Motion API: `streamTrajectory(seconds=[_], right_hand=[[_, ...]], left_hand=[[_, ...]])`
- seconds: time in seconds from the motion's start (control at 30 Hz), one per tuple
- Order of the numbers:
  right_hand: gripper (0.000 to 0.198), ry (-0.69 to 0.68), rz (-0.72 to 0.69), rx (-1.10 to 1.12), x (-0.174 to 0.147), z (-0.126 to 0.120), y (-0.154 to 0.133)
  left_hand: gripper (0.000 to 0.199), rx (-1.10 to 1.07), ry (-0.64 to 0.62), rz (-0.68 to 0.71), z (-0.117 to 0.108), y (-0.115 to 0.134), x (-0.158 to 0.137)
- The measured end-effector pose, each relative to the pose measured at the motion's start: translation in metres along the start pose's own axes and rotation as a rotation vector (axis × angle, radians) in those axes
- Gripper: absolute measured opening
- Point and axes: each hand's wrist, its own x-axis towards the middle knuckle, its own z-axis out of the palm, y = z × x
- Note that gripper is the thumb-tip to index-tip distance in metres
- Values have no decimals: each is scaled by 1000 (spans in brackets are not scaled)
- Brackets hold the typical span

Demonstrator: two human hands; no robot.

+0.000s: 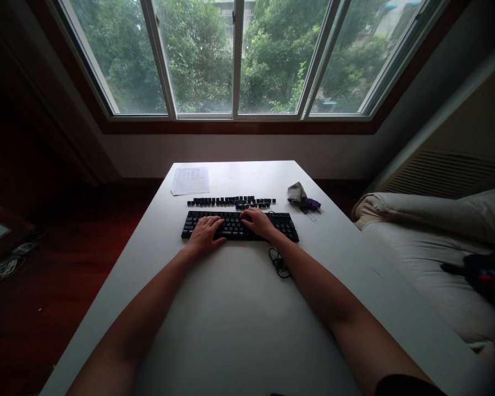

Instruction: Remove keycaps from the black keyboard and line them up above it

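Observation:
A black keyboard lies across the white table in front of me. My left hand rests on its left part, fingers stretched over the keys and thumb near the front edge. Over the middle keys, my right hand is bent, with thumb and forefinger curled close together at the keys. What sits between those fingertips, if anything, is too small to make out. Just behind the keyboard stand rows of loose black keycaps, with a shorter row by my right hand.
A printed sheet of paper lies at the table's far left corner. Grey cloth and a purple item lie at the right. A coiled black cable sits beside my right forearm. The white table faces a window.

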Motion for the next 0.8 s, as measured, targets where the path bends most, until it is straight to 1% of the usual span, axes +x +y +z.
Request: streamTrajectory(seconds=[0.3, 0.43, 0.63, 0.8], right_hand=[[12, 8, 6, 3, 1, 2, 4], [11, -9, -4, 15, 0, 1, 3], [12, 3, 16, 10, 0, 0, 1], [12, -1, -2, 5, -2, -1, 0]], left_hand=[[64, 0, 0, -10, 0, 1, 0], [64, 4, -2, -6, 0, 1, 0], [64, 13, -6, 7, 0, 1, 0], [64, 8, -4, 3, 1, 1, 0]])
